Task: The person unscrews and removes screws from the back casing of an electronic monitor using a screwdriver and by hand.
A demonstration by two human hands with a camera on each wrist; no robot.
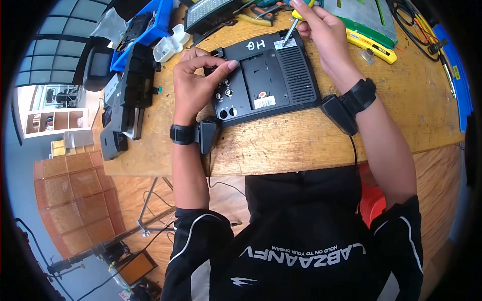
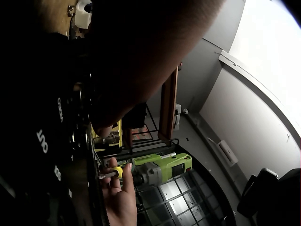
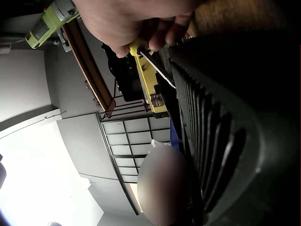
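Observation:
A flat black electronic device (image 1: 266,75) lies back side up on the wooden table, with "HQ" handwritten in white, vent slots at the right and round connectors at the left. My left hand (image 1: 193,83) grips its left edge, the thumb laid over the back panel and the other fingers bent around the side. In my right hand (image 1: 326,37) is a screwdriver (image 1: 289,34) with a yellow handle, held tilted. Its tip meets the device by a white label above the slots. The right wrist view shows the metal shaft (image 3: 157,68) reaching down close to the slots.
Behind the device lie pliers (image 1: 263,19) and a grey lamp-like panel (image 1: 211,14). A yellow utility knife (image 1: 374,46) rests at the right beside a green-edged board (image 1: 361,22). On the left stand a blue bin (image 1: 163,25), a white plastic piece (image 1: 171,44) and black cases (image 1: 136,75).

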